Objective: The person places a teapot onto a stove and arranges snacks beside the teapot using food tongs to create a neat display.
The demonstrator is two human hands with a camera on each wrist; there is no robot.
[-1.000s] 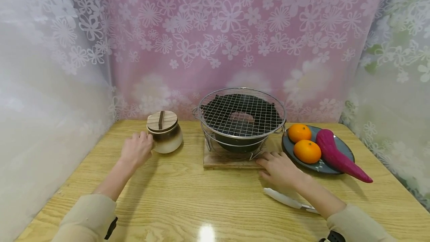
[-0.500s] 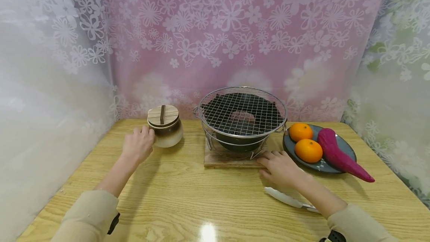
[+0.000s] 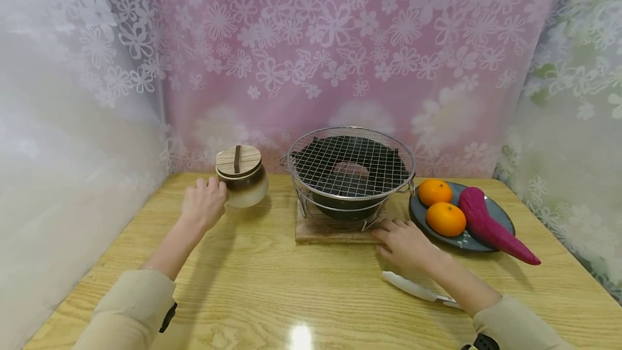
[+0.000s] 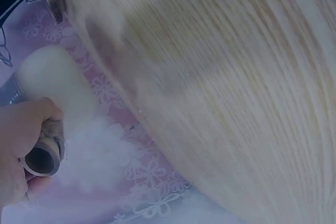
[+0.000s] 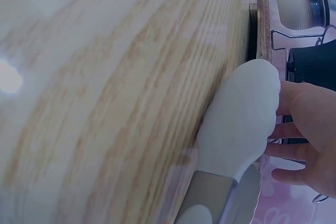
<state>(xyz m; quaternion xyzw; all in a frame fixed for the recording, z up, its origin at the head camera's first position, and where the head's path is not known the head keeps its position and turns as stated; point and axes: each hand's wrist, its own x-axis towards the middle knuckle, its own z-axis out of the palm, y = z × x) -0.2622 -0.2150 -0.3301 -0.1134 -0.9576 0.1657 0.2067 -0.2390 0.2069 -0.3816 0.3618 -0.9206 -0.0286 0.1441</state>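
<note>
My left hand grips the short side handle of a small brown-and-cream ceramic pot with a wooden lid, held a little above the table at the back left. In the left wrist view the fingers curl round the hollow handle of the pot. My right hand lies flat on the table, fingertips at the corner of the wooden board under a black stove with a wire grill. White-tipped tongs lie under that wrist, also seen as the tongs beside the fingers.
A dark plate at the right holds two oranges and a purple sweet potato. Flowered curtains close in the back and both sides. The wooden table stretches toward me.
My left hand has taken the pot's handle and raised the pot slightly, shifting it up and a bit right. The right hand has stayed put.
</note>
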